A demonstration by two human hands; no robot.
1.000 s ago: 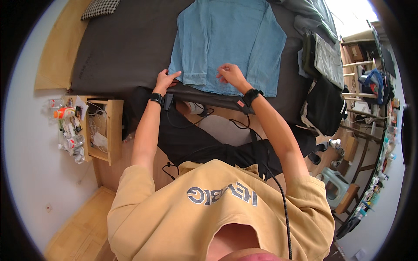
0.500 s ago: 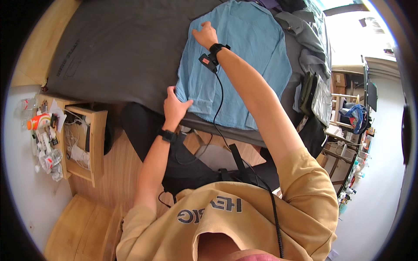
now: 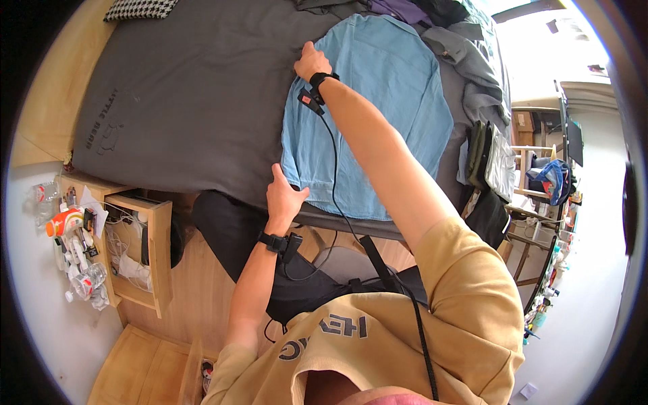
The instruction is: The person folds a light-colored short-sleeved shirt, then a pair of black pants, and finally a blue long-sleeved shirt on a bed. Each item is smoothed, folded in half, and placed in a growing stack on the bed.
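Left hand (image 3: 283, 196): grip spread, fingers open and palm laid flat on the near lower corner of the light blue shirt (image 3: 378, 101), just at the edge of the bed; judged to be pinning the hem so the cloth does not slide. A black wrist strap with a small device sits on this wrist, a thin cable running from it toward the body.

Right hand (image 3: 312, 62): arm stretched well forward, fingers curled down onto the far left edge of the shirt near the shoulder seam; whether they pinch the cloth or only press it, cannot tell. A like strap and cable on this wrist. Judged to be drawing or smoothing that side flat.

Light blue shirt: lies spread out, back up, on the dark grey bedsheet (image 3: 189, 101), its hem toward the person and its collar end away (sleeves seem tucked under or out of sight).

Wooden bedside shelf (image 3: 145, 250): left of the person, below the bed edge, open-fronted, with tangled white cables inside. Beside it, against the white wall, a cluster of small bottles and packets (image 3: 67, 236), one orange and white and rounded, the rest clear or white; labels too small to tell.

Heap of grey clothes (image 3: 472, 74): right of the shirt on the bed, touching its far edge, with folded dark pieces lower down.

Checked pillow (image 3: 138, 8): far left corner of the bed, black and white.
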